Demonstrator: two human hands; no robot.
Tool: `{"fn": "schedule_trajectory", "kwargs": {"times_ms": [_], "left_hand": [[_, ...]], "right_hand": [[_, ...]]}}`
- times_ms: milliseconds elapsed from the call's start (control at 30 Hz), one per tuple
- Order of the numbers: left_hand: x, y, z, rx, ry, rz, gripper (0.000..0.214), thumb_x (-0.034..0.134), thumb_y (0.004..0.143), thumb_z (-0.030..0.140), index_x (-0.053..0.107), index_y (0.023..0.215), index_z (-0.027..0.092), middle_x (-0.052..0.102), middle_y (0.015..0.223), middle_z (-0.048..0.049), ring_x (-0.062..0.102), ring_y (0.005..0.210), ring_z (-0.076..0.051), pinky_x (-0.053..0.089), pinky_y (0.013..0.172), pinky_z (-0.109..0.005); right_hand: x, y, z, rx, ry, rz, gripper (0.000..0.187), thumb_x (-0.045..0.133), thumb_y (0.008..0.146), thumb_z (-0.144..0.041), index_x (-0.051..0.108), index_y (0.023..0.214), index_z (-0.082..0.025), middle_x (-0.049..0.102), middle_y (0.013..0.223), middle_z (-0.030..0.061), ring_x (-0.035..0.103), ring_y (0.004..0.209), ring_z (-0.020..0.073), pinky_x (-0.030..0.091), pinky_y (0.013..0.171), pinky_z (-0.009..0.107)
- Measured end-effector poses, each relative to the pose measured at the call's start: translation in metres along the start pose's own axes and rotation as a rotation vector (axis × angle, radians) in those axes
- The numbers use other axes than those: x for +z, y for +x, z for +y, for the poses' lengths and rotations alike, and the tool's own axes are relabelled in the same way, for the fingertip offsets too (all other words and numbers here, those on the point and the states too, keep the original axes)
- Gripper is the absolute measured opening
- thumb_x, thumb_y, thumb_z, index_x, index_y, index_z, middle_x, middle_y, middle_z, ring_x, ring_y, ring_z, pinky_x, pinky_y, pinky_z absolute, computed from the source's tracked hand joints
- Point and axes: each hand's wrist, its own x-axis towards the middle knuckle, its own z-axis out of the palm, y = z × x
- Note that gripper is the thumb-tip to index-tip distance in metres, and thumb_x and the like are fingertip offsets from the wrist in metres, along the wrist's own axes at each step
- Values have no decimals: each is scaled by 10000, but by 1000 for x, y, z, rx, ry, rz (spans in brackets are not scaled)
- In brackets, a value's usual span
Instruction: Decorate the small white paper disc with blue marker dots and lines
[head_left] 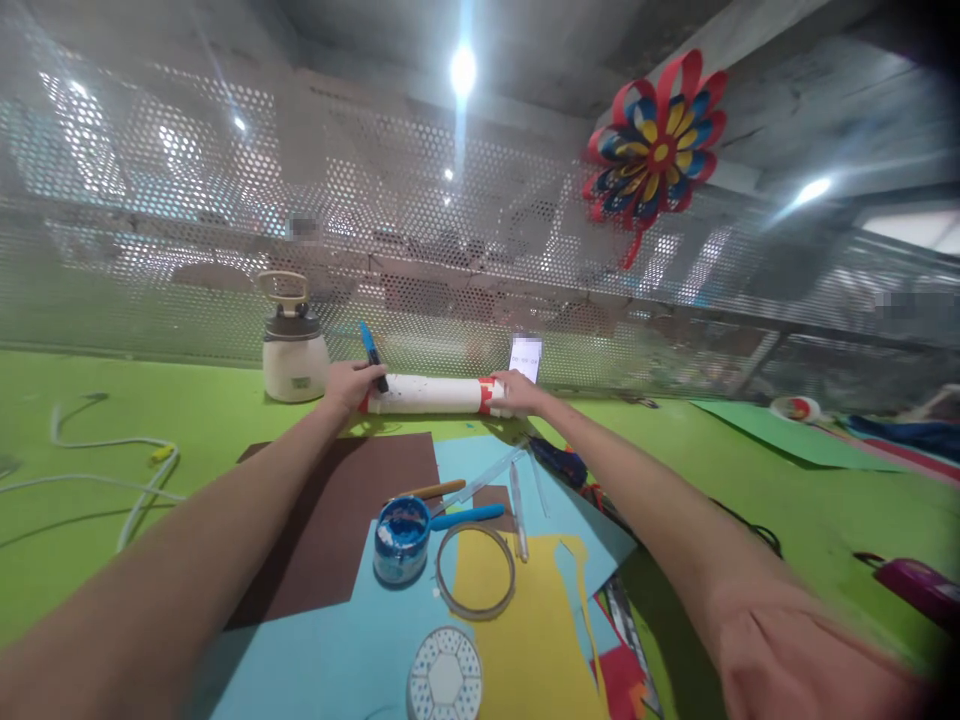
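Observation:
A long white tube (431, 393) with red bands near its ends lies across the far part of the green table. My left hand (351, 385) is closed around the left end of the tube. A blue marker with a black lower part (370, 352) rises at its fingertips, tilted over the tube. On the right end, by the red band (487, 394), my right hand (517, 391) is closed on the tube. Just behind that hand stands a phone (526, 357) with a lit screen. Part of each tube end is hidden by my fingers.
A white sprayer bottle (295, 355) stands left of my left hand. Nearer lie brown paper (322, 520), a blue paint jar (400, 550), a tape ring (448, 600) and a patterned disc (446, 672). A white cable (142, 490) runs at left. Perforated metal mesh (420, 230) closes off the back.

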Motion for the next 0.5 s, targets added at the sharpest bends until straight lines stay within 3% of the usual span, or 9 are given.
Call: {"fn": "schedule_trajectory", "kwargs": {"times_ms": [267, 500], "left_hand": [[-10, 12, 6, -17, 195, -37, 341, 608, 920, 333, 584, 1211, 156, 603, 1237, -86, 627, 1035, -254, 553, 845, -435], [-25, -18, 32, 95, 178, 34, 340, 606, 920, 340, 588, 1203, 154, 607, 1228, -80, 626, 1039, -262, 551, 852, -441]], "right_hand": [[5, 0, 3, 138, -61, 113, 341, 588, 935, -330, 571, 1236, -171, 596, 1249, 96, 622, 1053, 226, 536, 876, 442], [-13, -15, 7, 229, -4, 308, 328, 583, 938, -330, 577, 1226, -173, 601, 1241, 94, 626, 1042, 221, 539, 871, 435]]}}
